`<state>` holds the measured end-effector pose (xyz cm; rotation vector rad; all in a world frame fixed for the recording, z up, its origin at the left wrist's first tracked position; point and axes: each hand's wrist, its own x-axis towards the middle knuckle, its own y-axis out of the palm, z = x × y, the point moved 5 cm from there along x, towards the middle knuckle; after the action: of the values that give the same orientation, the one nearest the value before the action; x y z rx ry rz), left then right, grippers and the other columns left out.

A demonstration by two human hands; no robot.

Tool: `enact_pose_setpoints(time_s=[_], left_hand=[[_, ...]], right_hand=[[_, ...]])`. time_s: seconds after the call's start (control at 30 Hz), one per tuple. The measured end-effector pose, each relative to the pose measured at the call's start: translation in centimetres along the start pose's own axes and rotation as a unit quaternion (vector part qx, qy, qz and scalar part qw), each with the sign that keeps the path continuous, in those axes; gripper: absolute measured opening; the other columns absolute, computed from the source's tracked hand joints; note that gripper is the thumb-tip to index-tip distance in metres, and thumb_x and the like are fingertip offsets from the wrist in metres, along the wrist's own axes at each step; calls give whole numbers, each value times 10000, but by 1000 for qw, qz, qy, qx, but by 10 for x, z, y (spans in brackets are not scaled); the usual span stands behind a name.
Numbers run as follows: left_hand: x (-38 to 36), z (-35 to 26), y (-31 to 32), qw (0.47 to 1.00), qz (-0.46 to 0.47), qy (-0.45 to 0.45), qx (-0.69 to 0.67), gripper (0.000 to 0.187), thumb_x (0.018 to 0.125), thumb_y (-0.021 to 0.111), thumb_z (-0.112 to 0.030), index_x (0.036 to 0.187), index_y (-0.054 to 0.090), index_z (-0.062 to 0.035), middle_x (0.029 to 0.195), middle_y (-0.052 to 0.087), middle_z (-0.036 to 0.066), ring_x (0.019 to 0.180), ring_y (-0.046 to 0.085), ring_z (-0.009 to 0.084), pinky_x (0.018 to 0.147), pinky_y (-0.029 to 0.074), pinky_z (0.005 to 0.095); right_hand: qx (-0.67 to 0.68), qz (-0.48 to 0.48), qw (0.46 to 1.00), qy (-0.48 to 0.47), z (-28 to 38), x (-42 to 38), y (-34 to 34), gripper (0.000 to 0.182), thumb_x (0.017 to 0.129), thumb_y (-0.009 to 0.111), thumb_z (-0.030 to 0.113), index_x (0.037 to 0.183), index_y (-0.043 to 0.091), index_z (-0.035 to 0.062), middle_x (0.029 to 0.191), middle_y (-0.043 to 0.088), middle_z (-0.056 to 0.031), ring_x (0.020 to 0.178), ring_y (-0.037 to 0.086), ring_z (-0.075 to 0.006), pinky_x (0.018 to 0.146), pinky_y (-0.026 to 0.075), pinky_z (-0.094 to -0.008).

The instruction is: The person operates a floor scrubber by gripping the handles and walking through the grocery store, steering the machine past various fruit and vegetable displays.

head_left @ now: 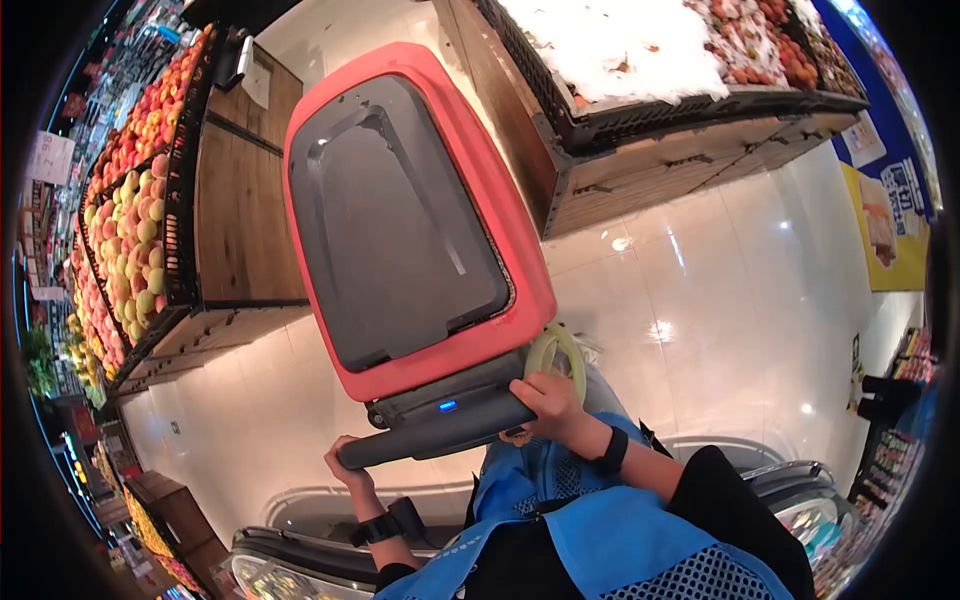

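Supermarket produce section (glossy tiled floor [720, 300]): fruit bins [135, 220], price signs [50, 158].

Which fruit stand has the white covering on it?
The wooden fruit stand right of the red floor-cleaning machine. White covering hides most of its top, while the wooden stand on the left shows rows of bare peaches and apples.
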<state>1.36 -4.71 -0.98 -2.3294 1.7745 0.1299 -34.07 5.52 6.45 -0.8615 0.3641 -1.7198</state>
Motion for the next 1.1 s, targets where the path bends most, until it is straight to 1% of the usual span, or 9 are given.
enact_pose_setpoints(time_s=[0.07, 0.1, 0.23, 0.37, 0.47, 0.53, 0.87, 1.03, 1.1], left_hand=[[-30, -5, -25, 998, 54, 10, 34, 472, 831, 212, -338, 642, 499, -14, 632, 508, 104, 654, 479, 188, 672, 394, 300], [8, -5, 30, 998, 52, 31, 3, 472, 831, 212, -338, 642, 499, -14, 632, 508, 104, 654, 479, 188, 672, 394, 300], [-11, -23, 46, 1000, 0, 26, 7, 488, 819, 203, -340, 620, 495, -4, 594, 500, 118, 593, 474, 199, 588, 416, 302], [4, -11, 41, 998, 31, 10, -52, 497, 811, 206, -340, 612, 505, 4, 575, 496, 131, 561, 476, 208, 551, 420, 294], [11, -14, 50, 997, 47, 24, -56, 485, 803, 210, -325, 608, 502, 9, 567, 494, 131, 549, 473, 210, 547, 419, 293], [17, -19, 59, 999, 25, 18, -23, 466, 791, 218, -312, 602, 502, 5, 564, 498, 129, 541, 471, 210, 545, 417, 293], [52, -41, 101, 999, -28, 38, -17, 447, 779, 238, -311, 592, 507, -8, 572, 513, 121, 558, 483, 210, 557, 414, 310], [84, -41, 108, 994, -96, 18, -43, 443, 783, 245, -313, 596, 509, -11, 611, 531, 113, 627, 493, 206, 629, 410, 307], [103, -43, 114, 995, -80, -7, -57, 433, 789, 245, -310, 601, 502, -16, 625, 532, 104, 640, 489, 199, 639, 406, 301]], right_hand=[[20, -15, 1000, 4, 18, -23, -4, 534, 431, 712, 166, 919, 532, 47, 659, 488, -72, 566, 520, -248, 479, 416, -337], [2, -26, 999, -27, -20, 27, -15, 534, 431, 712, 166, 919, 532, 47, 659, 488, -72, 566, 520, -248, 479, 416, -337], [44, -2, 999, -25, -22, 24, -19, 525, 418, 701, 130, 907, 534, 41, 637, 466, -68, 549, 508, -239, 468, 411, -334], [49, 8, 998, -37, -29, 31, -16, 523, 439, 668, 83, 941, 524, 44, 643, 452, -61, 545, 496, -229, 458, 404, -331], [46, 21, 997, -52, -33, 42, -17, 358, 549, 662, 144, 869, 551, 27, 631, 492, -74, 533, 523, -231, 447, 404, -329], [51, 22, 998, -38, -40, 51, -17, 554, 423, 676, 92, 953, 522, 54, 642, 440, -57, 557, 499, -226, 461, 408, -329], [51, 72, 996, -9, -63, 115, -30, 565, 409, 691, 89, 944, 511, 47, 694, 447, -57, 613, 510, -223, 506, 429, -320], [69, 65, 995, -13, -76, 145, -24, 583, 399, 694, 77, 947, 498, 44, 720, 444, -72, 650, 512, -243, 540, 431, -344], [68, 68, 995, -16, -78, 157, -21, 604, 406, 702, 80, 969, 489, 45, 736, 455, -73, 669, 516, -248, 554, 437, -351]])
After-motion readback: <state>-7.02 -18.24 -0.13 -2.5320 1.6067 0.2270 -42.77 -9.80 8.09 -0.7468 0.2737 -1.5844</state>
